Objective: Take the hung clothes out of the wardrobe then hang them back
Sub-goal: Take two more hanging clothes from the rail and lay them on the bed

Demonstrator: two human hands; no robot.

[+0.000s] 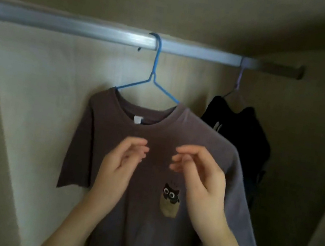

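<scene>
Your left hand [120,167] and right hand [199,177] hover mid-frame with fingers loosely curled, empty, before the purple T-shirt [142,215] on its blue hanger [153,74].

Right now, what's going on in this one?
A person faces a wardrobe with both hands raised in front of a purple-brown T-shirt. The shirt hangs on a blue hanger hooked over the metal rail. The left hand and right hand have loosely curled fingers and hold nothing; whether they touch the fabric is unclear. A black garment hangs on a lilac hanger further right on the same rail.
</scene>
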